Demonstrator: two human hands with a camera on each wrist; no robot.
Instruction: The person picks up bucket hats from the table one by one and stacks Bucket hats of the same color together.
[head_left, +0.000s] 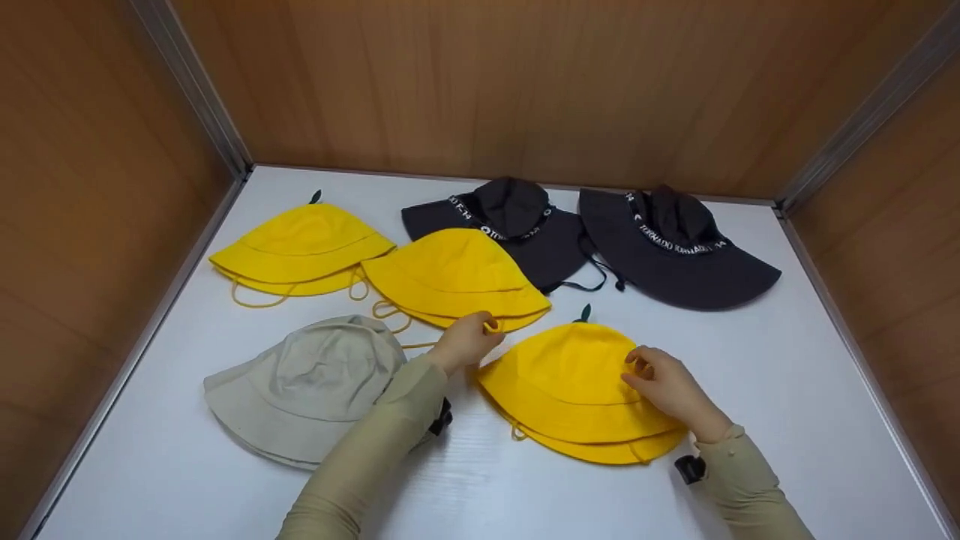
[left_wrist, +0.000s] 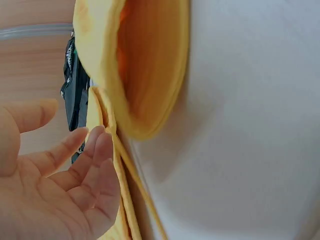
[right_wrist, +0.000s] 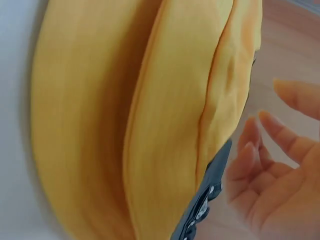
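My left hand [head_left: 469,341] hovers between two yellow bucket hats, close by the brim of the middle yellow hat [head_left: 457,274]. Its fingers bend loosely in the left wrist view, with the thumb apart and nothing pinched. A thin yellow cord [left_wrist: 142,192] runs past the fingertips there. Over the right side of the front yellow hat [head_left: 562,375], which has a green leaf tip [head_left: 586,313], is my right hand [head_left: 667,382]. Seen from the right wrist, its relaxed fingers [right_wrist: 277,132] stand apart from the hat's yellow cloth [right_wrist: 170,120].
A beige hat [head_left: 322,375] lies at the front left, partly behind the left sleeve. Another yellow hat [head_left: 304,244] sits at the back left. Two dark hats with lettered bands, one central [head_left: 510,210] and one right [head_left: 682,262], lie along the wooden back wall [head_left: 510,90].
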